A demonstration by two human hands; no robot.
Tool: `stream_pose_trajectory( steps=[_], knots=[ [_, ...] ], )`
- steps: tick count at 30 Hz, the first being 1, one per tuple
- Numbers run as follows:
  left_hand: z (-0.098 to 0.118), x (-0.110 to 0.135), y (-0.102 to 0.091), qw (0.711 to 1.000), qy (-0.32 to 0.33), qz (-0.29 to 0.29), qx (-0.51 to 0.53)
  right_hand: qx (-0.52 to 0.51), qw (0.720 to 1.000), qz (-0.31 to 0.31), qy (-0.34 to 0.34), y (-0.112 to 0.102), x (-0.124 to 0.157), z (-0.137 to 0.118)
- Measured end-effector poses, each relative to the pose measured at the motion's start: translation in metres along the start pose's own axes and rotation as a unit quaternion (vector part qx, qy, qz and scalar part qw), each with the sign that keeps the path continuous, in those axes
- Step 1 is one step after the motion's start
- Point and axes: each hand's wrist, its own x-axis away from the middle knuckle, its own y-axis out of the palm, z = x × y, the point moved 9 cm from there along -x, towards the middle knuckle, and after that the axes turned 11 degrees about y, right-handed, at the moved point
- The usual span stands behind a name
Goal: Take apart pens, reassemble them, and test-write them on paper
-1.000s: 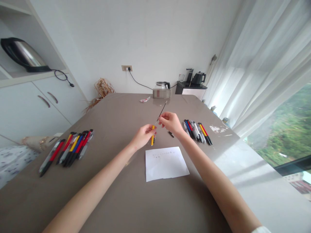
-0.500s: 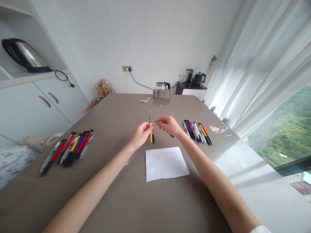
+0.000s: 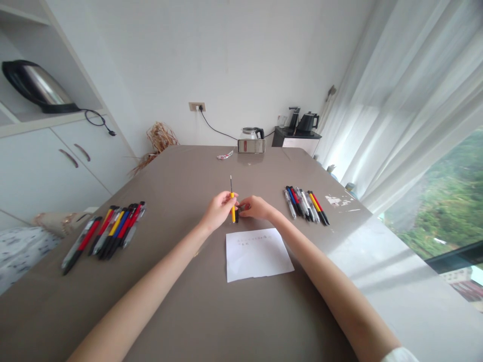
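My left hand (image 3: 219, 210) is closed around a yellow pen barrel (image 3: 233, 208), held upright. A thin dark refill with a pale tip (image 3: 231, 182) sticks out of its top. Just right of the barrel's lower end is a small black piece (image 3: 237, 217); whether the hand holds it I cannot tell. My right hand (image 3: 256, 207) is low over the table with its fingers pinched on a small dark pen part (image 3: 243, 207), close beside the left fingers. Its exact shape is partly hidden. Nearer to me lies a white sheet of paper (image 3: 258, 261) with handwriting.
Several assorted pens (image 3: 116, 231) lie in a group on the left of the brown table (image 3: 181, 322). Another group of pens (image 3: 302, 203) is on the right. At the far edge are a tissue-box-sized shiny box (image 3: 251, 146), a glass kettle (image 3: 249, 132) and a small patterned packet (image 3: 225, 155).
My right hand has moved down and left, now pinching a dark part beside the left hand. The dark piece seen under the right wrist no longer shows there. The left hand has barely shifted.
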Motion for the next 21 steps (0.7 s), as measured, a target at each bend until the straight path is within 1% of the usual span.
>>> stream_pose_trajectory(
  steps=[7,11,16,19,21],
  knots=[
    [-0.015,0.003,-0.003,0.998,-0.054,0.012,-0.005,-0.002,1.0,0.007,0.029,-0.002,0.001,0.002],
    [-0.019,0.004,-0.002,0.998,-0.063,0.005,-0.001,-0.001,0.999,0.005,0.039,-0.002,0.002,0.001],
    [-0.025,0.004,-0.002,0.997,-0.075,0.0,0.0,-0.008,1.0,0.0,0.021,-0.002,0.004,-0.003],
    [-0.029,0.004,-0.003,0.997,-0.076,0.005,0.005,-0.022,0.999,0.013,0.034,-0.005,0.005,-0.001],
    [-0.03,0.004,-0.003,0.997,-0.075,0.006,0.012,-0.049,0.997,0.026,0.046,-0.008,0.005,0.001]
  ],
)
